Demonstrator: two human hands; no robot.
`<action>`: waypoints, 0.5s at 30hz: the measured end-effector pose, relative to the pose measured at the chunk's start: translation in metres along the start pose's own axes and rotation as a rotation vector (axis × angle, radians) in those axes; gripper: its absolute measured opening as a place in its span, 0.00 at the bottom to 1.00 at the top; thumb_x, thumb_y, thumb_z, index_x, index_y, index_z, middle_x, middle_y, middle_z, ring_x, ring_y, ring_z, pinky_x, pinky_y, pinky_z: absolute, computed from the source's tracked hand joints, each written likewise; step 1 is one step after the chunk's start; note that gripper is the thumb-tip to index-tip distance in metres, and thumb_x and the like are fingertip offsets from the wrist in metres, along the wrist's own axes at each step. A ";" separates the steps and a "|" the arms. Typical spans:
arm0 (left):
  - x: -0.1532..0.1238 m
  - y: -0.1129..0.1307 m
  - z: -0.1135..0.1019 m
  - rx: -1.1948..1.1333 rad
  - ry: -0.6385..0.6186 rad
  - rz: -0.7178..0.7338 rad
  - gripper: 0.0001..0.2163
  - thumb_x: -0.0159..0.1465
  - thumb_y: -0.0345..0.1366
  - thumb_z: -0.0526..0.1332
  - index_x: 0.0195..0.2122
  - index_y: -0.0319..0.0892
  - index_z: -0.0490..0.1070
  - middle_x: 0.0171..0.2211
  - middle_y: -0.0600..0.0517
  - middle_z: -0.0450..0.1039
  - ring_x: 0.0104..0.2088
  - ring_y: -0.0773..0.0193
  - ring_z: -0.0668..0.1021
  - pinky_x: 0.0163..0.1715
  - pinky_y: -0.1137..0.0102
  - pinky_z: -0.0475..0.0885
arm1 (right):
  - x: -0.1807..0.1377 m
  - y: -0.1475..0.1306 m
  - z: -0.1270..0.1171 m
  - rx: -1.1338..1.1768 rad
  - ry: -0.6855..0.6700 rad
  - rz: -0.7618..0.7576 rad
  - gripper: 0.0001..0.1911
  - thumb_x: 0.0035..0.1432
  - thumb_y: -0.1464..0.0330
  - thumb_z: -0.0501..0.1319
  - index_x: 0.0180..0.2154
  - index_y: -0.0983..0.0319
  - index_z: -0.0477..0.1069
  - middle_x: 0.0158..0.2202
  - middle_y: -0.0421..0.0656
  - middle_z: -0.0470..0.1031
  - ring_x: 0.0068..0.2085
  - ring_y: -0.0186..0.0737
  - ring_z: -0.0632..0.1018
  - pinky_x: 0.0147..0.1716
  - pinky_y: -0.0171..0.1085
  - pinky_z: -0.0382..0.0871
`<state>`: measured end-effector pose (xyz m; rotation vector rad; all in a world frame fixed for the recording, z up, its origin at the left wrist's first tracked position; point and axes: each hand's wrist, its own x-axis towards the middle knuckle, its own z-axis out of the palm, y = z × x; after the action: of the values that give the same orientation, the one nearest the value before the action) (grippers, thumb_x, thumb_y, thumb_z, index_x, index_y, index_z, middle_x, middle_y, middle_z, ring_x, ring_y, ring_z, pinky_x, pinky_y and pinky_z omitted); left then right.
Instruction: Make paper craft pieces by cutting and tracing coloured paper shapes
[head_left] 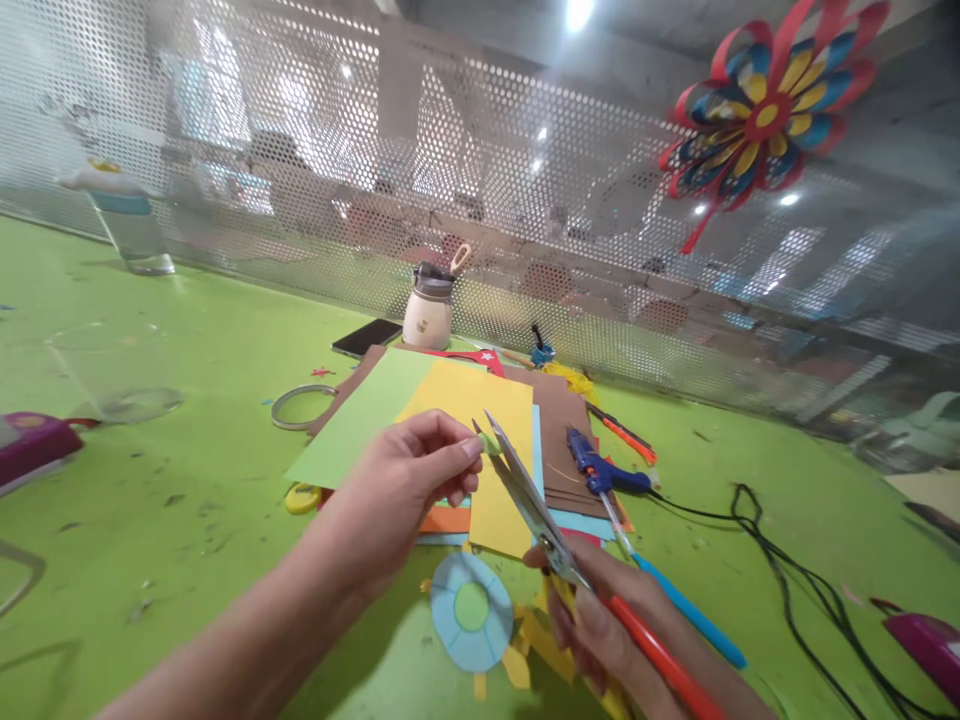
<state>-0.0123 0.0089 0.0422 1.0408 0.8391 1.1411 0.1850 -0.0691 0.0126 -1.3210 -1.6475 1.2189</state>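
Observation:
My left hand (405,490) pinches a small light-green paper piece (491,444) between thumb and fingertips, above a stack of coloured paper sheets (450,420). My right hand (607,620) grips orange-handled scissors (536,505), whose open blades point up at the paper piece. A blue paper disc with a green centre (471,610) lies on the green table (187,520) below both hands, among yellow paper scraps (536,640).
A blue glue gun (600,475) with a black cord (795,580) lies right of the sheets. A blue pen (690,610), a tape ring (296,405), a phone (366,337), a small white bottle (429,310) and a paper flower (765,110) on the perforated screen are around.

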 end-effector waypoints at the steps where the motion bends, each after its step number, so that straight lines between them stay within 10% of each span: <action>1: -0.002 -0.001 0.002 -0.043 0.019 0.009 0.08 0.54 0.35 0.67 0.25 0.39 0.70 0.20 0.56 0.69 0.22 0.72 0.68 0.24 0.76 0.63 | 0.001 0.002 0.001 0.054 -0.021 0.021 0.34 0.55 0.39 0.51 0.44 0.61 0.69 0.23 0.37 0.59 0.20 0.31 0.59 0.19 0.32 0.52; 15: -0.020 -0.018 0.023 -0.072 -0.016 -0.009 0.08 0.58 0.37 0.66 0.28 0.40 0.69 0.22 0.57 0.69 0.24 0.72 0.67 0.26 0.75 0.63 | 0.010 -0.007 0.007 0.335 0.310 -0.139 0.21 0.58 0.61 0.64 0.50 0.59 0.64 0.31 0.40 0.71 0.26 0.33 0.71 0.27 0.34 0.66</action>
<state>0.0096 -0.0168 0.0322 0.9850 0.7837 1.1459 0.1736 -0.0619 0.0161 -1.1024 -1.2333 1.0878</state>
